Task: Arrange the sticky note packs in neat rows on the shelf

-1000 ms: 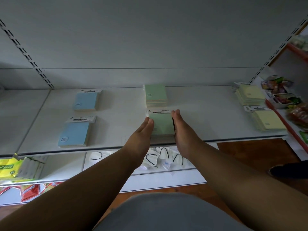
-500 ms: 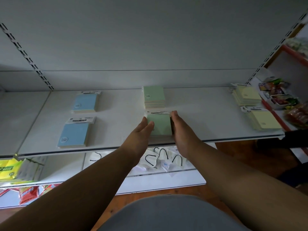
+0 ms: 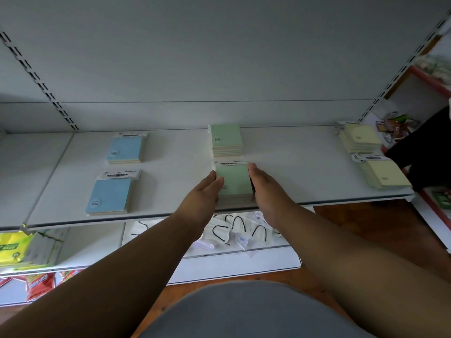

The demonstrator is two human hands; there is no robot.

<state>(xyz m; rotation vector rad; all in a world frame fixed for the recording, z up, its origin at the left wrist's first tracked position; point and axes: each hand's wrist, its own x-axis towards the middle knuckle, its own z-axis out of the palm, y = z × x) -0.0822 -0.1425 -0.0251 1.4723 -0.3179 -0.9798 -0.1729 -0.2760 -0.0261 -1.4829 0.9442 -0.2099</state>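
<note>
On the white shelf (image 3: 292, 172) sticky note packs lie in three columns. A front green stack (image 3: 234, 179) sits between my two flat hands: my left hand (image 3: 203, 195) presses its left side and my right hand (image 3: 264, 189) its right side, fingers straight. Behind it lies a second green stack (image 3: 226, 140). To the left are a rear blue pack (image 3: 125, 148) and a front blue pack (image 3: 111, 195). At the right end are a rear yellow stack (image 3: 360, 137) and a front yellow stack (image 3: 384, 173).
A lower shelf holds white face masks (image 3: 234, 228) in wrappers, yellow packets (image 3: 13, 247) and red packets (image 3: 40, 285) at the left. A neighbouring red-edged shelf (image 3: 436, 208) with snacks is at the right, where a dark shape (image 3: 429, 152) juts in beside the yellow stacks.
My hands stay pressed on the front green stack's sides. The dark shape at the right has come up beside the yellow stacks.
</note>
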